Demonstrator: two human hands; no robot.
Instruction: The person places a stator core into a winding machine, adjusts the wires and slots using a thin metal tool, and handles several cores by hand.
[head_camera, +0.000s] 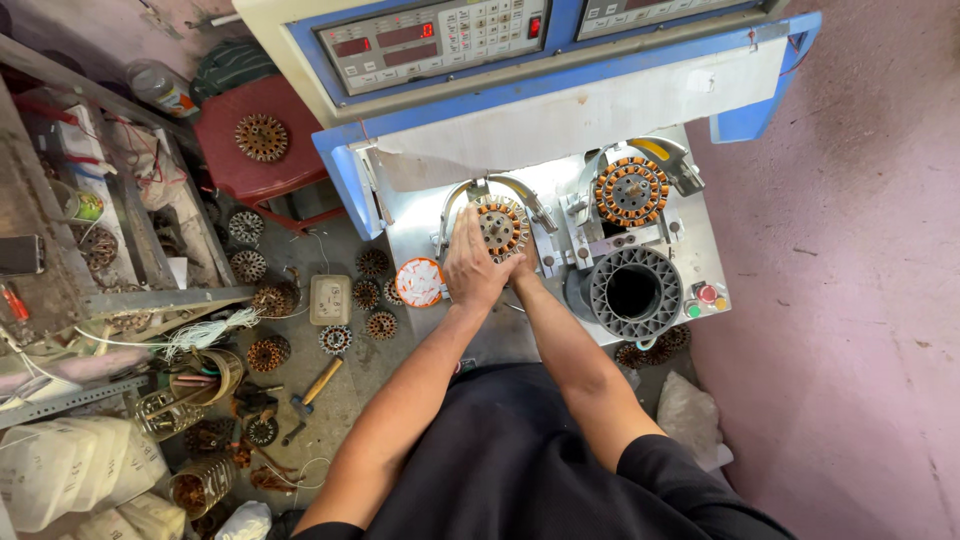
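While the left hand (472, 262) lay flat, fingers spread, against the near-left edge of the wound stator (501, 226) seated in the winding machine's (560, 110) left fixture, the right hand (520, 268) sat tucked just beside it at the stator's near edge; whether its fingers pinched anything could not be told, since the left hand covered them. A second stator (631, 191), ringed with orange and copper, sat in the fixture to the right of the first, and a black slotted ring (633, 291) stood nearer the person than that one. The risk, as it looked, was fingers resting by the curved metal guide arm (520, 192) around the stator: should the spindle turn, they could be caught, or thin copper wire could snag and break. A tilted seat would likely spoil the winding. Loose stators (368, 296) lay on the floor left of the stator
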